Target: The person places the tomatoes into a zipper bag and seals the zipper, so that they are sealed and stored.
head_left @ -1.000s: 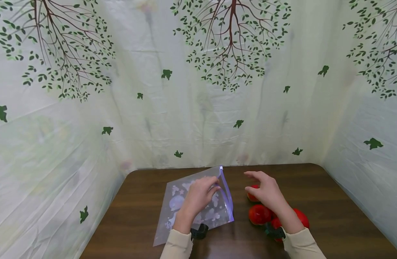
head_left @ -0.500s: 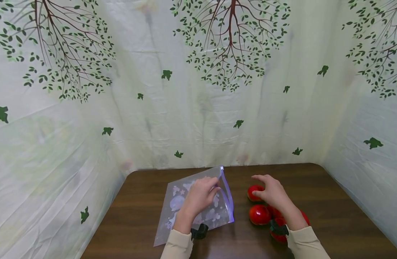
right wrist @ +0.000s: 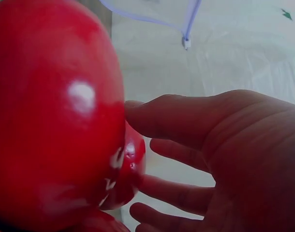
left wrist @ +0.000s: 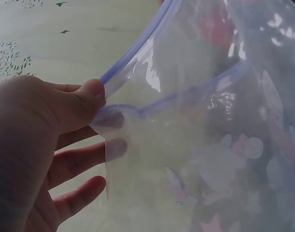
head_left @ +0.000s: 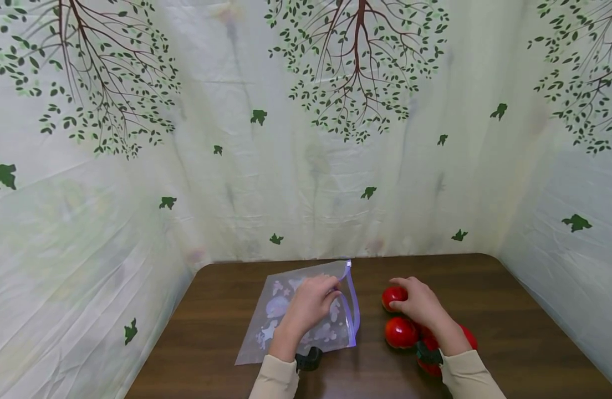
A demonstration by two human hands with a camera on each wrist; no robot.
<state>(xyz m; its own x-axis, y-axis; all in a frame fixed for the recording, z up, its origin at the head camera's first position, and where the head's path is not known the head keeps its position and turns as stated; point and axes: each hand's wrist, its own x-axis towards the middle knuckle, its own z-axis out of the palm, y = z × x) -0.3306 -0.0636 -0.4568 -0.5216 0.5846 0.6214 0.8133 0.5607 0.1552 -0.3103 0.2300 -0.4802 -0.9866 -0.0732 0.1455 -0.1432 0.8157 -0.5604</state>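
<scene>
My left hand [head_left: 311,302] pinches the rim of a clear zip bag [head_left: 273,305] with a purple zip edge and pale printed figures. In the left wrist view, thumb and forefinger hold the rim and the bag's mouth [left wrist: 186,94] gapes. My right hand [head_left: 419,302] reaches over the farthest red apple [head_left: 392,298], thumb on the near side and fingers spread. In the right wrist view its fingertips lie right at the edge of that apple [right wrist: 133,166]. A nearer apple [right wrist: 55,111] fills the left of that view.
Another red apple [head_left: 401,332] lies just nearer than the right hand. More apples [head_left: 429,366] cluster under the right wrist, partly hidden by the arm and its wrist camera. The brown wooden table [head_left: 515,332] meets a white leaf-patterned curtain [head_left: 316,221] behind and at both sides.
My right hand has moved right from beside the far apple and lowered onto it. The left hand keeps its hold on the bag, whose zip end has shifted and swung slightly.
</scene>
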